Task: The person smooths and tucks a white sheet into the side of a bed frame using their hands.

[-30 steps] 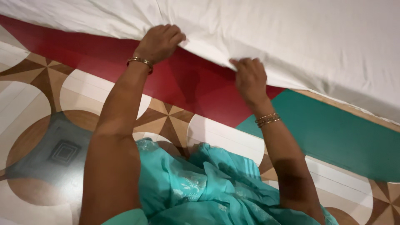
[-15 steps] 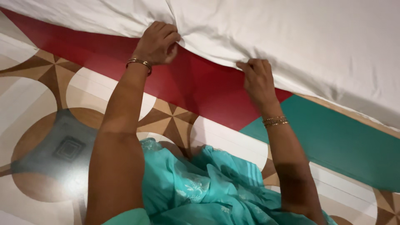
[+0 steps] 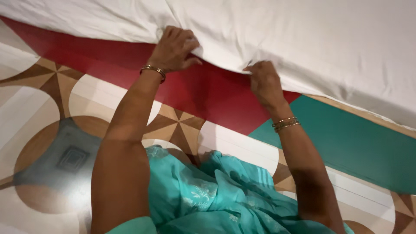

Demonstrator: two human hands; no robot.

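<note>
Left hand (image 3: 173,48), upper centre of the frame, is curled shut on the lower edge of the white cotton bed sheet (image 3: 303,39), fingers bunching a fold of cloth, thumb pointing right. A thin gold bangle (image 3: 152,70) sits at that wrist.

Right hand (image 3: 264,80), slightly lower and to the right, also grips the sheet edge; its fingers are tucked up under or into the hem, so only the back of the hand and knuckles show. Closed on the cloth as far as can be seen. Two or three slim gold bangles (image 3: 286,124) on this wrist.

Sheet lies above both hands, filling the whole top of the frame. Its free edge runs as a long diagonal from upper left down to the right edge of the frame. Both hands are on that edge, near each other, left one higher along the line. Neither is closer to the cloth; both touch it.

Below the edge: a red panel (image 3: 208,95), then a teal panel (image 3: 355,138) to the right, seemingly the bed's side. Further down, patterned floor (image 3: 47,130) with brown stars and pale circles. Turquoise garment (image 3: 208,195) at bottom centre, between the forearms.
</note>
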